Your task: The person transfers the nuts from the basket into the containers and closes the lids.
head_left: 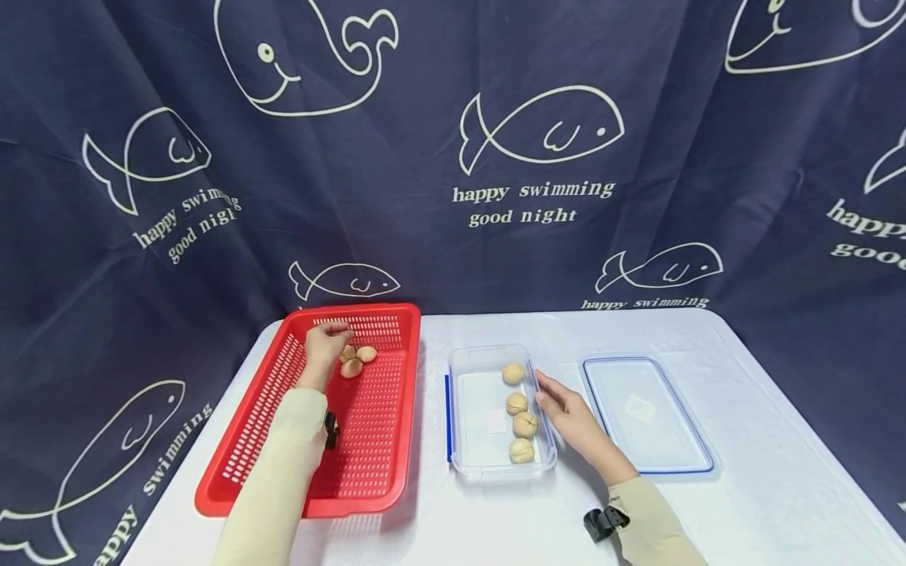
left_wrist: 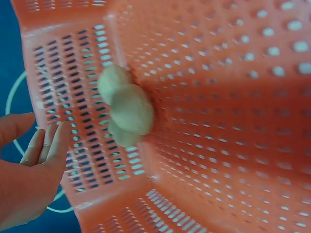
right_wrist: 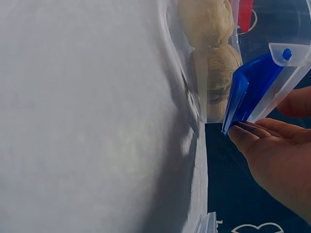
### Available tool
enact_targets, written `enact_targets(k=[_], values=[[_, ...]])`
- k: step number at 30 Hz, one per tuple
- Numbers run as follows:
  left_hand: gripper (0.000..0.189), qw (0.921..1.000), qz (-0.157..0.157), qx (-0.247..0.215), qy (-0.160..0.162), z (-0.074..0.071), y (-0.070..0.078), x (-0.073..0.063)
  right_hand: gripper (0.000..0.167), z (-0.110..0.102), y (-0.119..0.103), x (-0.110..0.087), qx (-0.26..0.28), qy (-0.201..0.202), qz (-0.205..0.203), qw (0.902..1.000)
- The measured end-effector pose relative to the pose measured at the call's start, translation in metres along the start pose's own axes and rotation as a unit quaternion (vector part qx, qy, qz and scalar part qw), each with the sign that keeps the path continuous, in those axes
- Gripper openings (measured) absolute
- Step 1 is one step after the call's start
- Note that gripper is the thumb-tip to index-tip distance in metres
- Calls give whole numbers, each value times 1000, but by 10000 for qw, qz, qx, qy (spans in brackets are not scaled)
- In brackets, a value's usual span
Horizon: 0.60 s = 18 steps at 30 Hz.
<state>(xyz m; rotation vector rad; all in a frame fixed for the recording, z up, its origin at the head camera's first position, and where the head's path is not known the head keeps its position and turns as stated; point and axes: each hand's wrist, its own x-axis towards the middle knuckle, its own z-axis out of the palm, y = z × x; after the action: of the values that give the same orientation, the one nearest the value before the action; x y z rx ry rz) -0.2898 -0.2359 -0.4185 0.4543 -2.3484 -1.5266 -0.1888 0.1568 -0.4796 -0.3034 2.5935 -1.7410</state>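
Observation:
My left hand reaches into the far left end of the red plastic basket, just beside three walnuts. In the left wrist view, the thumb and fingers are apart with nothing between them, and the walnuts lie clustered against the perforated wall. My right hand holds the right side of a clear plastic container. In the right wrist view, its fingers and thumb are around the blue latch flap. Several walnuts lie in a row along that side inside the container.
A clear lid with a blue seal lies flat on the white table, right of the container. Another blue latch hangs on the container's left side. A dark blue curtain with fish drawings stands behind the table.

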Motion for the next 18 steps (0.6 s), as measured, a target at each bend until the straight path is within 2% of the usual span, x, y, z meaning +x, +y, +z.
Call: enact_targets(k=[3,6,9,12,18], values=[[23,9998,-106,174,-35,-1,-6,1,46,0,1,0,-1,3,-4,10000],[23,9985,-35,538,-22,-3,-11,2,46,0,0,0,32,-7,15,10000],[23,9942,-9,1072,1,-4,-15,2,46,-1,0,-1,100,-32,45,9999],[23,9901,-23,1403,-23,-5,-19,2,46,-1,0,-1,164,-56,54,9998],[23,9854,-11,1701,-76,-7,-22,5,47,-2,-1,-2,139,-68,81,9998]])
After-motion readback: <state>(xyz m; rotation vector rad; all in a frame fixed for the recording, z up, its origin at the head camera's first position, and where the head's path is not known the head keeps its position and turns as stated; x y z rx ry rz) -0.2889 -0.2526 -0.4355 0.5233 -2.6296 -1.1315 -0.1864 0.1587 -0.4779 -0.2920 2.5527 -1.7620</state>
